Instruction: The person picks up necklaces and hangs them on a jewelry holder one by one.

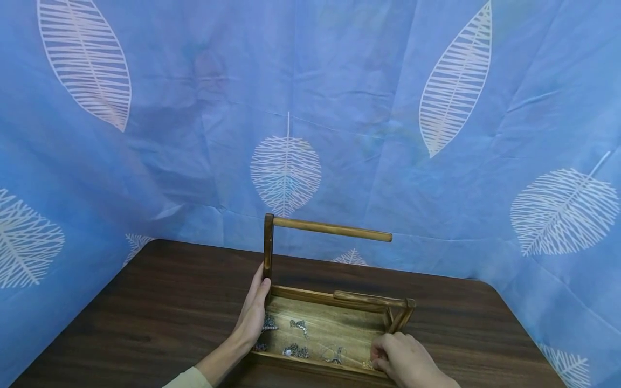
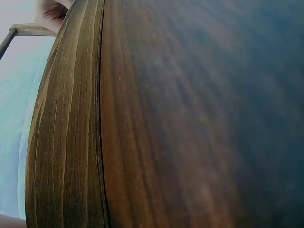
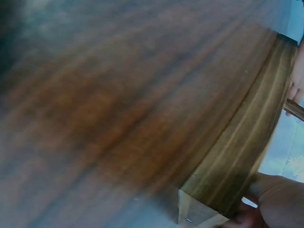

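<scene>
A wooden jewelry stand with a shallow tray (image 1: pixel 361 350) sits on the dark table. Silver chains (image 1: pixel 296 351) lie inside the tray in several small heaps. My left hand (image 1: pixel 252 318) rests along the tray's left end, fingers straight, thumb up against the tall post (image 1: pixel 268 248). At the front right corner, my right hand (image 1: pixel 407 355) reaches into the tray with curled fingers, tips right at a gold-coloured piece of jewelry (image 1: pixel 367 365). I cannot tell whether they pinch it. The right wrist view shows this hand (image 3: pixel 280 199) over the tray's end, behind the front wall (image 3: pixel 242 137).
A long bar (image 1: pixel 335 229) juts rightward from the tall post. A lower bar (image 1: pixel 368 298) runs left from the shorter right post (image 1: pixel 402 317). The brown table (image 1: pixel 170 302) extends around the stand, and a blue leaf-patterned cloth (image 1: pixel 354 134) hangs behind.
</scene>
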The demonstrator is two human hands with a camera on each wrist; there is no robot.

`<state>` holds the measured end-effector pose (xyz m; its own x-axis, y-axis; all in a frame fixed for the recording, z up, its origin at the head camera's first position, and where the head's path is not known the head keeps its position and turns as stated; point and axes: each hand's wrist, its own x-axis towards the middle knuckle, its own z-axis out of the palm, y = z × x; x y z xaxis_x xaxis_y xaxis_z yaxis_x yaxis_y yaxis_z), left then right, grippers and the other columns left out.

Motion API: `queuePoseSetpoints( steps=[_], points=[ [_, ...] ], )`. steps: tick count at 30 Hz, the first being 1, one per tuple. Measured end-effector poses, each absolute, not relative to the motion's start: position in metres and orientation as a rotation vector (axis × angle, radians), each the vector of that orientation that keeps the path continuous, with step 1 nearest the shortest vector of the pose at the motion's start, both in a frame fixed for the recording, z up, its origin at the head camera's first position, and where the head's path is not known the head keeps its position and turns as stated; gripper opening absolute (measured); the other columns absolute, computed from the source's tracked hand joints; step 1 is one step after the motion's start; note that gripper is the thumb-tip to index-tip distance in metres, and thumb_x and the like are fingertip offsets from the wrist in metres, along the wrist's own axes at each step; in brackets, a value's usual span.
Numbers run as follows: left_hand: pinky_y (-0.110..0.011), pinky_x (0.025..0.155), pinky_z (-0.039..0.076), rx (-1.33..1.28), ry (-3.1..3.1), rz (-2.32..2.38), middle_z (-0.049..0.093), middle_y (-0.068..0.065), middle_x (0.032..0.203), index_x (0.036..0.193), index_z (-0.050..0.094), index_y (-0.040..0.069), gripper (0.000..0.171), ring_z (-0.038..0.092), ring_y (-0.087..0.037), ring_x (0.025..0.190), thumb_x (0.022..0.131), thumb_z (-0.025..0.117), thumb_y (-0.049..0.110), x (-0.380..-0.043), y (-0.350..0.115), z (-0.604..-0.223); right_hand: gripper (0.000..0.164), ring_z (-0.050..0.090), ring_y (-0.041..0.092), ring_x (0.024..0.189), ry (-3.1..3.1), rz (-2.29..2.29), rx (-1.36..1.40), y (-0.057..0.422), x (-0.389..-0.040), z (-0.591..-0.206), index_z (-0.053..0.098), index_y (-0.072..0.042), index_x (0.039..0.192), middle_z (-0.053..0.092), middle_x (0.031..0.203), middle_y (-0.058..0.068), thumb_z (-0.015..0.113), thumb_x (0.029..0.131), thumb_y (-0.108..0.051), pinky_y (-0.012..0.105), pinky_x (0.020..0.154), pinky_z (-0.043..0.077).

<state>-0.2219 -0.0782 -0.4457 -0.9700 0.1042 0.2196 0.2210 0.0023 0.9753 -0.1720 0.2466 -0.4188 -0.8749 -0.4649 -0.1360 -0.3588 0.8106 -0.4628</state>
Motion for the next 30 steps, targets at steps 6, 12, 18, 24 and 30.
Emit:
queuePoseSetpoints(
  steps=[6,12,18,24,30],
  points=[
    [-0.067,0.115,0.002,-0.327,-2.174,-2.130,0.000,-0.014,0.167,0.163,0.003,0.012,0.060,-0.001,-0.038,0.152,0.113,0.022,0.037,-0.220,-0.078,-0.445,0.019,0.047,0.004,0.049,2.715,-0.681,-0.649,0.246,-0.173,-0.417,0.064,-0.023,0.075,0.055,0.064,-0.016,0.077,0.089,-0.023,0.025,0.046,0.038],
    [-0.067,0.115,0.003,-0.334,-2.163,-2.126,0.001,-0.014,0.167,0.163,0.004,0.011,0.059,-0.001,-0.038,0.152,0.113,0.023,0.036,-0.220,-0.078,-0.444,0.023,0.041,0.004,0.048,2.792,-0.586,-0.645,0.240,-0.174,-0.416,0.061,-0.025,0.073,0.054,0.065,-0.018,0.080,0.085,-0.023,0.024,0.044,0.034],
    [-0.067,0.115,0.004,-0.327,-2.154,-2.122,0.003,-0.015,0.167,0.163,0.005,0.011,0.059,0.001,-0.039,0.151,0.113,0.024,0.035,-0.220,-0.078,-0.444,0.025,0.043,0.006,0.051,2.762,-0.568,-0.578,0.237,-0.175,-0.415,0.059,-0.021,0.074,0.055,0.066,-0.015,0.075,0.091,-0.012,0.025,0.048,0.033],
    [-0.066,0.116,0.004,-0.317,-2.178,-2.115,0.002,-0.015,0.167,0.163,0.005,0.012,0.059,0.000,-0.039,0.151,0.113,0.025,0.035,-0.218,-0.077,-0.442,0.026,0.046,0.006,0.053,2.731,-0.603,-0.574,0.237,-0.174,-0.416,0.058,-0.019,0.075,0.054,0.067,-0.013,0.069,0.095,-0.006,0.025,0.050,0.035],
    [-0.067,0.115,0.004,-0.303,-2.190,-2.116,0.002,-0.015,0.167,0.163,0.005,0.012,0.060,0.000,-0.039,0.151,0.113,0.026,0.035,-0.218,-0.077,-0.442,0.023,0.043,0.008,0.054,2.651,-0.698,-0.549,0.239,-0.173,-0.413,0.058,-0.015,0.078,0.055,0.069,-0.007,0.064,0.099,-0.010,0.026,0.051,0.034]
  ],
)
